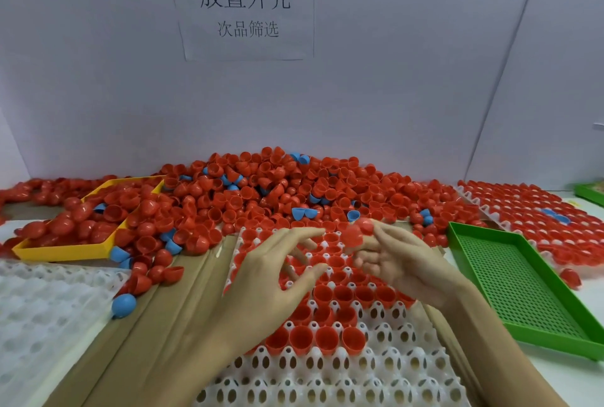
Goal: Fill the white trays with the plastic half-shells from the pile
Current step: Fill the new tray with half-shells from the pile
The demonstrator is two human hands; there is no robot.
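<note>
Starting at the bench's left edge: a stack of empty white trays [49, 315] at the near-left corner; behind it a yellow tray [65, 251] heaped with red half-shells; one blue half-shell [123, 305] lying loose near the stack. Centre: the pile [277, 190] of red half-shells, a few blue among them, banked against the far edge under a paper sign [245, 7] on the white partition wall. Near centre: the working white tray [327, 370] on brown cardboard [157, 325], its far rows seated with red half-shells [327, 338] open side up, its near rows vacant. Left hand [261, 285]: open, fingers spread and relaxed above the filled rows, holding nothing that can be seen. Right hand [398, 259]: fingertips pinching a red half-shell [358, 233], blurred, with what may be a second beside it, raised above the tray's far rows. Step in hand, as judged: seating this piece in a vacant cup. To do it well, turn it open side up to match its neighbours, press it level, fill row by row toward the near edge. Right: an empty green mesh tray [519, 289], one stray red half-shell [570, 277] next to it; a filled white tray [536, 213] at the far-right corner; another green tray [590, 192] at the right edge.
</note>
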